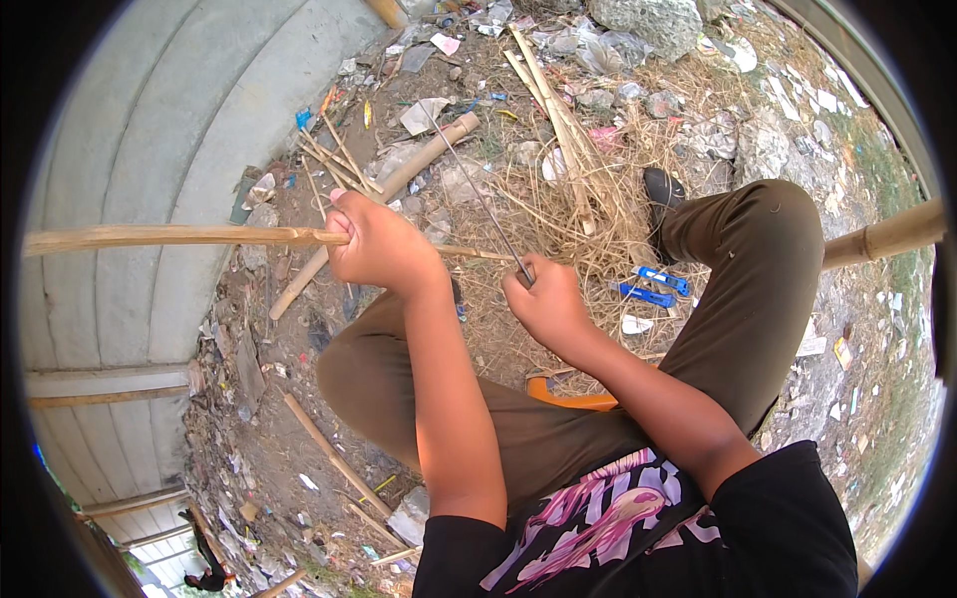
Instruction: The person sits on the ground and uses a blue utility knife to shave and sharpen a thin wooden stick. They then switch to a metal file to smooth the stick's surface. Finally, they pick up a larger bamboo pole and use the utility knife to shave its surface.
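Note:
My left hand is closed in a fist around a bamboo stick, whose long part runs out to the left. Its thinner end comes out on the other side and reaches toward my right hand. In that hand I grip a long thin knife, seen nearly edge-on, with the blade slanting up and away to the left. Most of its handle is hidden by my fingers. Blade and stick cross close to my right fist; whether they touch, I cannot tell.
Two blue box cutters lie by my right leg. Beyond are split bamboo strips on dry shavings and a bamboo pole. A grey wall rises at left. Something orange shows beneath me. Litter and stones cover the ground.

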Tool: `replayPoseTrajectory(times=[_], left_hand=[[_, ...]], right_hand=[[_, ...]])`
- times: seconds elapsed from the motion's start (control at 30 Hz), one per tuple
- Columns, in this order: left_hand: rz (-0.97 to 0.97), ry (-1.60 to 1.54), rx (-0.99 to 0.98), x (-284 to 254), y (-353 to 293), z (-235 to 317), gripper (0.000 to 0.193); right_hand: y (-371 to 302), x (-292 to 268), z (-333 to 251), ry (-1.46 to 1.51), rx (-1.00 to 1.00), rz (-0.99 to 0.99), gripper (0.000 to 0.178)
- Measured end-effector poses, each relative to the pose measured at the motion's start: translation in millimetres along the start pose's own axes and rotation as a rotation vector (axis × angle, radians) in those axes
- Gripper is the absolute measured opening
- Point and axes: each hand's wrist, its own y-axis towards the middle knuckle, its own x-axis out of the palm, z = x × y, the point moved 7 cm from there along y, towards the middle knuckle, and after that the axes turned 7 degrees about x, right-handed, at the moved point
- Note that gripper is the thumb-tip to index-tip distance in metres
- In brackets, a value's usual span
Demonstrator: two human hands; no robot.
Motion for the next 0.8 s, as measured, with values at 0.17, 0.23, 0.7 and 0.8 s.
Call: replayPoseTrajectory(times=[0.17, 0.23, 0.7, 0.8], left_hand=[[-0.004, -0.087, -0.179, 17.8, -20.8, 5.4, 0.062], [0.001, -0.142, -0.214, 16.2, -24.1, 5.9, 0.064], [-0.246, -0.307, -0.008, 34.2, -16.8, 0.3, 0.065], [-0.449, -0.397, -0.001, 42.5, -11.5, 2.3, 0.071]], right_hand=[[-10.5, 8.1, 36.9, 0.087, -0.096, 0.114, 0.022], [6.4, 22.3, 88.5, -0.226, 0.037, 0.061, 0.022], [18.8, 23.7, 131.9, -0.24, 0.332, 0.048, 0.03], [17.5, 5.3, 82.7, -0.05, 0.117, 0.117, 0.029]])
